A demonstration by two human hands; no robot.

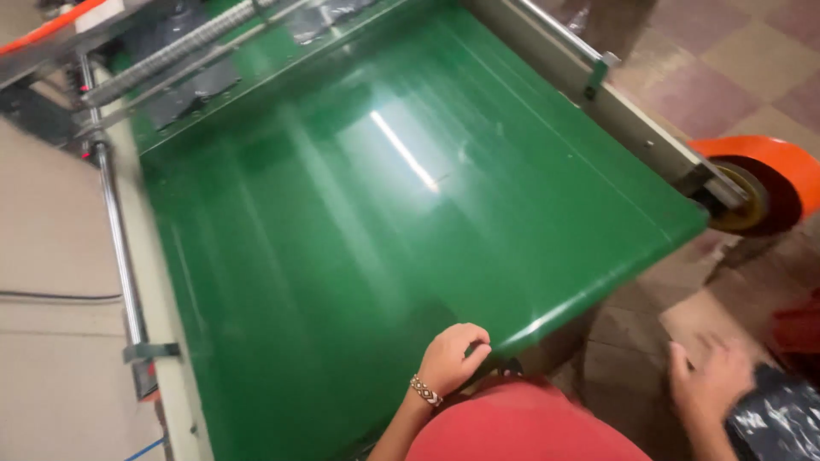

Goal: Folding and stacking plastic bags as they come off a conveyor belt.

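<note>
The left hand (453, 358) is curled, fingers together, on the bare green conveyor belt (384, 213) edge, while the right hand (709, 384), fingers spread, is laid beside a dark glossy bag (777, 423) held off the belt.

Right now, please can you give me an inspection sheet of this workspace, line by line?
Surface: green conveyor belt, glossy, with a bright light reflection; nothing lies on it.
Job's things: dark shiny plastic bag at the lower right, under the right hand.
Clutter: nothing seen on the belt; an orange roll sits at the belt's right end.
Grips: left hand, with a beaded bracelet, curls its fingers over the near belt edge; right hand is blurred, lying on the bag, grip unclear.
Cables: a thin dark cable and a blue one on the left.
Surroundings: metal side rail, cardboard on the left, chequered tile floor.
</note>
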